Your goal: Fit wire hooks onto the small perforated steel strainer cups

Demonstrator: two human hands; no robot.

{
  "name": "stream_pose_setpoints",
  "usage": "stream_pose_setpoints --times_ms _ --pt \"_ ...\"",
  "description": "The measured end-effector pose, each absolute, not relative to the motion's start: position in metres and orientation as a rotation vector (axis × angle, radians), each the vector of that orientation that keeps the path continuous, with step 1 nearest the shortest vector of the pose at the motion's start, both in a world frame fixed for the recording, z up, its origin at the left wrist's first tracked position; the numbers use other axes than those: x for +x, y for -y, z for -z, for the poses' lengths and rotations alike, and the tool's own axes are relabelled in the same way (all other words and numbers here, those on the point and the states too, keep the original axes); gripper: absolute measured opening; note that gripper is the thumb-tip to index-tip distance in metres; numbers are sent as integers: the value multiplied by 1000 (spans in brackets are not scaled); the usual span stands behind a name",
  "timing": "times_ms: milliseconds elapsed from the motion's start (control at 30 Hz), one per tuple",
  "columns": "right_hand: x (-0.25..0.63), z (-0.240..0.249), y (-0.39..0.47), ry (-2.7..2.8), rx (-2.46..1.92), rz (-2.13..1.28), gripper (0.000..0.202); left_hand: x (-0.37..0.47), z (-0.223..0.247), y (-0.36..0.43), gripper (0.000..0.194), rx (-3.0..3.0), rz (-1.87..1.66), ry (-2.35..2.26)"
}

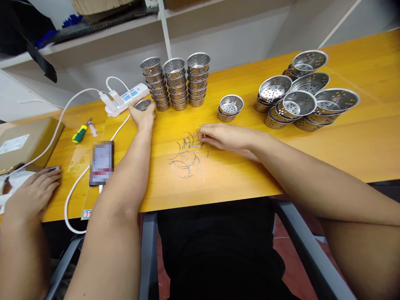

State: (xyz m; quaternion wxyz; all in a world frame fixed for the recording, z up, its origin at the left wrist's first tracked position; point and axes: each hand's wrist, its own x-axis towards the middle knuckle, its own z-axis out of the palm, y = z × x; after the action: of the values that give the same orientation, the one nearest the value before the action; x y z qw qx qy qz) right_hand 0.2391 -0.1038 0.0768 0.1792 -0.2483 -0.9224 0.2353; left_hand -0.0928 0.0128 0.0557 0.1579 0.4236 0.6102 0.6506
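Observation:
My left hand (143, 115) is wrapped round a small perforated metal cup (143, 104), beside the leftmost tall stack of cups (155, 83). At the upper edge of a loose pile of thin curved wires (188, 160), the fingers of my right hand (215, 135) are pinched together on a wire. A short stack of cups (230, 106) stands just beyond my right hand. Farther right is a cluster of wider, nested perforated cups (296, 103), some of them tilted.
Two more tall cup stacks (178, 83) stand mid-table. At left are a power strip (127, 100) with white cables, a phone (101, 163), a screwdriver (81, 131), a cardboard box (29, 143) and another person's hand (33, 191).

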Motion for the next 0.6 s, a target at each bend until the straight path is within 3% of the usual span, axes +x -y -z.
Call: stream_pose_setpoints --times_ms 433,600 --pt "244 -73 98 2589 -535 -626 29 -96 -55 -12 81 1231 -1843 -1669" --pt "249 -77 98 2547 -595 -643 26 -97 -55 -13 75 1212 -1844 -1772"
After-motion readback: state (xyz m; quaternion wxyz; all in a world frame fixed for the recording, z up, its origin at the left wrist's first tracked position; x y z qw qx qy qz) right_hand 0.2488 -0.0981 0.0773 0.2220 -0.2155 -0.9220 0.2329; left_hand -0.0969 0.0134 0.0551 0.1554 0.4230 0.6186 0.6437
